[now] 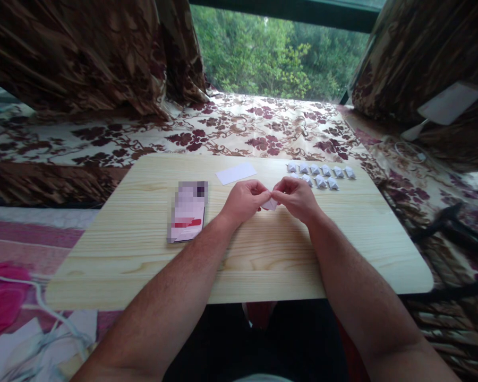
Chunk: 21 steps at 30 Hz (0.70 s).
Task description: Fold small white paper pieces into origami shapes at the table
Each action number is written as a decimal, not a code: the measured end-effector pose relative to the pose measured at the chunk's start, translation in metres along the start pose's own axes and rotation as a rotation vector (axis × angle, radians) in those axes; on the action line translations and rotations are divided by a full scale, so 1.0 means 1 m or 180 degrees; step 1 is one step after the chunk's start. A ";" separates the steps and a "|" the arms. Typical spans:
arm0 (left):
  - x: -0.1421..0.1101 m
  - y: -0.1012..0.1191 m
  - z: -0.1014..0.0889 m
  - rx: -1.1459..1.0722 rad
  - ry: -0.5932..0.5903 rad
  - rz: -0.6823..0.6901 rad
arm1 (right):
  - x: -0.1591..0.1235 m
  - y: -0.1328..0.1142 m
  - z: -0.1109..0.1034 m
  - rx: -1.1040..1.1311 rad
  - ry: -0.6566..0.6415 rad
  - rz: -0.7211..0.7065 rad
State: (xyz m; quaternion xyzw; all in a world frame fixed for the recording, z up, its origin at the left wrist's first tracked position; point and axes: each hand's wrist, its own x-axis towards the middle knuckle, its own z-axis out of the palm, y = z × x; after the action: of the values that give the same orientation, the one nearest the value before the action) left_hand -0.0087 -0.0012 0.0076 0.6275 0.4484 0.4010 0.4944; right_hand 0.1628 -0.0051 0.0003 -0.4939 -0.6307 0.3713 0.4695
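Note:
Between my two hands, over the middle of the wooden table, is a small folded piece of white paper (269,204). My left hand (245,201) pinches its left side with thumb and fingers. On the other side, my right hand (297,197) pinches it too, the fingertips of both hands nearly meeting. Part of the paper is hidden behind the fingers. A flat white paper strip (236,173) lies just beyond my left hand. Several small folded paper pieces (315,169), raised at the centre, sit in two rows beyond my right hand.
A phone (188,212), its screen partly blurred, lies on the table (115,244) left of my left forearm. Behind the table runs a ledge with flowered cloth (263,124) below a window. White cables (43,302) and papers lie at the lower left.

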 end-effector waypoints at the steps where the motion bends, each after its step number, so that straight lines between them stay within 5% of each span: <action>1: 0.000 0.000 0.000 -0.0006 0.0006 0.0006 | 0.000 0.000 0.000 -0.0007 -0.0002 -0.0007; 21: 0.000 0.001 0.000 -0.0031 0.0026 0.0019 | 0.000 -0.002 0.001 -0.0110 0.0015 0.0007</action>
State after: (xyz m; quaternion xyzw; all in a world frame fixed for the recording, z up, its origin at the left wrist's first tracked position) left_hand -0.0087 -0.0013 0.0084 0.6247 0.4466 0.4073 0.4944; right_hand 0.1618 -0.0055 0.0015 -0.5035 -0.6354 0.3597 0.4620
